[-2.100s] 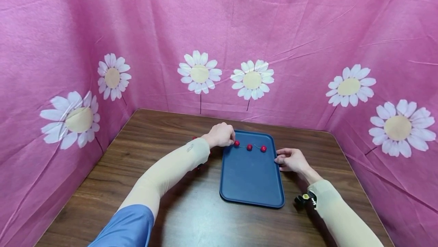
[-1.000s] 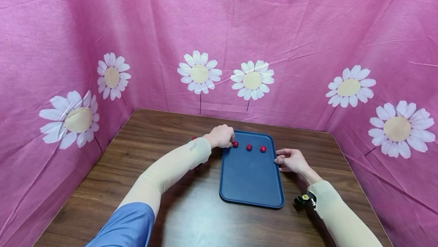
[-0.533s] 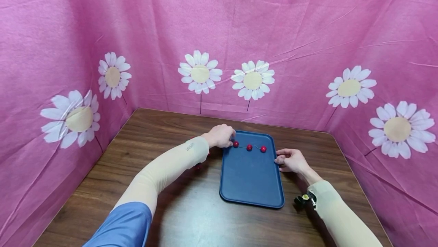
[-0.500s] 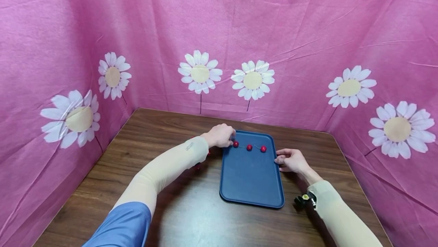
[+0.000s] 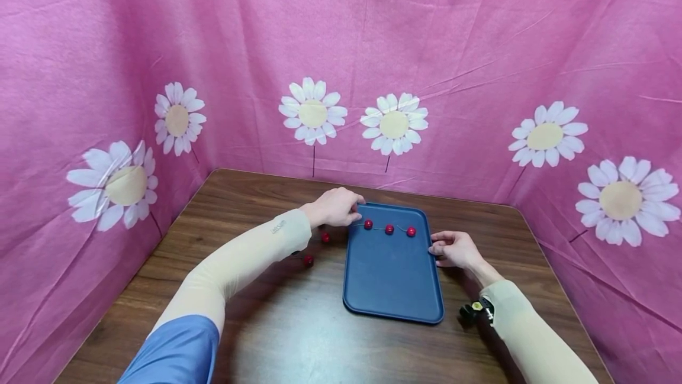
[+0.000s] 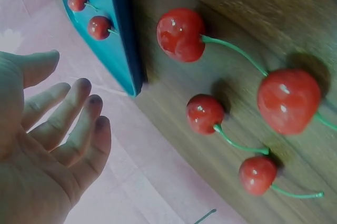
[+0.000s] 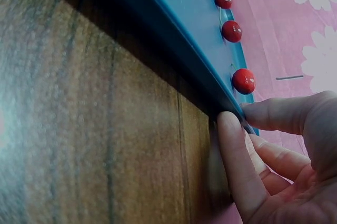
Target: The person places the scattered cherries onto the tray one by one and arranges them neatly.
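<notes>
Three red cherries with green stems lie in a row across the far part of the blue tray [image 5: 391,277]: a left cherry [image 5: 368,225], a middle cherry [image 5: 389,229] and a right cherry [image 5: 411,231]. My left hand [image 5: 335,207] hovers at the tray's far left corner, its fingers apart and nothing between them, as the left wrist view shows. At the tray's right side my right hand [image 5: 455,249] pinches the rim between thumb and fingers. Several more cherries rest on the table left of the tray, among them one large in the left wrist view, a cherry [image 6: 288,101].
Beneath everything is a brown wooden table [image 5: 288,336]. One loose cherry [image 5: 325,237] lies near the left wrist, and another cherry [image 5: 308,261] closer to me. A pink cloth [image 5: 453,47] with daisies hangs behind the table and along both sides.
My left hand has let go of the left cherry's stem and drawn back a little leftward. Loose cherries beside that forearm are now better exposed. The right hand stays at the tray rim.
</notes>
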Demonstrator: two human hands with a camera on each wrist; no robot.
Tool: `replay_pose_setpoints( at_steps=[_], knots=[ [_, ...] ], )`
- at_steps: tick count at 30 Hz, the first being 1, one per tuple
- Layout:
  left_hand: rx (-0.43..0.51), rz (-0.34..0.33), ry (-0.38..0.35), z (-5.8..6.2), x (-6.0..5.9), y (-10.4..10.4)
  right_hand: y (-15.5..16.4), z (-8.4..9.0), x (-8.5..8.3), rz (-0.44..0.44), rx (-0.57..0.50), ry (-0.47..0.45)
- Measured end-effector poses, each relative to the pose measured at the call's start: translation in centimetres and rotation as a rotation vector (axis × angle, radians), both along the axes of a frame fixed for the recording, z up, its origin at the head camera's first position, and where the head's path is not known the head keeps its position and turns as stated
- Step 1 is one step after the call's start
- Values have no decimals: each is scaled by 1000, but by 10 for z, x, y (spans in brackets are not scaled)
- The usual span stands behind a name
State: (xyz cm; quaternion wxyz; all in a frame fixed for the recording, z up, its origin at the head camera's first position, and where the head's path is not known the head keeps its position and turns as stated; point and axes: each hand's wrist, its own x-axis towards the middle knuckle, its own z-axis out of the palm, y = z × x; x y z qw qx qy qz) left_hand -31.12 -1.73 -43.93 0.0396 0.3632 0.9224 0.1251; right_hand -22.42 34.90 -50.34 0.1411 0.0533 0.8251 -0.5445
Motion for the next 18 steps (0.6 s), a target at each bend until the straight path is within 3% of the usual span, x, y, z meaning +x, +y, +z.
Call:
replay_pose_setpoints(
  at_steps=[8,14,18],
  knots=[
    [6,-18,-29,8,7,-19,0,-1,0,4,4,0],
    [31,-10,-8,13,4,-39,0,0,0,2,-2,5],
    [71,4,-49,15,2,-56,0,0,0,2,-1,4]
  ],
)
